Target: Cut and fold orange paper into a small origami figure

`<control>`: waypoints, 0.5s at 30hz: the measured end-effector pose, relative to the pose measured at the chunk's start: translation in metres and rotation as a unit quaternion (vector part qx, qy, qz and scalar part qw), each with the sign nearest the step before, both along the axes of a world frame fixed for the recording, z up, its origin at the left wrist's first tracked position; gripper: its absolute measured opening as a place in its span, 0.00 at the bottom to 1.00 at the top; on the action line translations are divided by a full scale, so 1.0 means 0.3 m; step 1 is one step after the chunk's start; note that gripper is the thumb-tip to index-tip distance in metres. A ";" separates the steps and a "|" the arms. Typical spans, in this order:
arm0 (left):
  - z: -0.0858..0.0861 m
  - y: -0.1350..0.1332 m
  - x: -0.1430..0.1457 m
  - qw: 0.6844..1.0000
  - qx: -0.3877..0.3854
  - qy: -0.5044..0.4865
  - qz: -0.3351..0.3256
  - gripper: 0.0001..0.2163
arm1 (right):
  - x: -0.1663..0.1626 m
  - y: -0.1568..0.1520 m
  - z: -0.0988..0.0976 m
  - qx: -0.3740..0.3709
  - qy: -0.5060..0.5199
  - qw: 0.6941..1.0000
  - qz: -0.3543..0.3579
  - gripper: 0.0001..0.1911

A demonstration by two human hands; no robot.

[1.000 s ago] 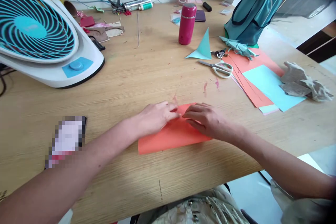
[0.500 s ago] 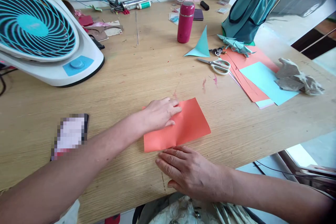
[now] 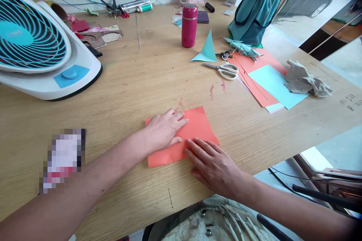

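- Head view: orange sheet (image 3: 196, 122) on the table (image 3: 130, 86), under both hands.
- Left hand (image 3: 165, 130): palm down on sheet, fingers a bit apart, nothing clamped.
- Right hand (image 3: 209, 160): fingers close together, flat across near edge, gripping nothing.
- Done: sheet probably doubled over, mostly flat; layers can't tell.
- Left: near edge looks slightly wavy, likely not fully pressed.

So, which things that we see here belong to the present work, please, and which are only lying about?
Part of the work:
orange paper, under the left hand and the fingers of the right hand

Apparently just lying about, untouched:
scissors
loose sheets, perhaps spares
bottle
keys
bag
fan
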State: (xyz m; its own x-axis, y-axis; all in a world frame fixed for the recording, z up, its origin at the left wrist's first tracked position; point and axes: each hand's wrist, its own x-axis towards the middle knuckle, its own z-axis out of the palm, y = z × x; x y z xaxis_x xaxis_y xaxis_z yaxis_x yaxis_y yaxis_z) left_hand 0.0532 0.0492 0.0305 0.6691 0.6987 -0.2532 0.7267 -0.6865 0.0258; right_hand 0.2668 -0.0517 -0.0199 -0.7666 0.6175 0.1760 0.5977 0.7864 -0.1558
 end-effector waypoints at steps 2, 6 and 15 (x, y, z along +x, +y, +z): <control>0.006 0.002 0.002 1.000 -0.012 -0.002 0.005 0.27 | 0.045 -0.035 0.013 0.011 0.001 1.000 -0.006 0.26; 0.017 0.005 0.007 0.999 -0.031 -0.004 0.008 0.31 | 0.098 -0.042 0.097 0.002 0.061 0.998 0.012 0.17; 0.022 -0.023 0.027 0.998 -0.030 0.036 0.030 0.36 | 0.034 0.067 0.027 -0.032 0.037 0.998 0.030 0.33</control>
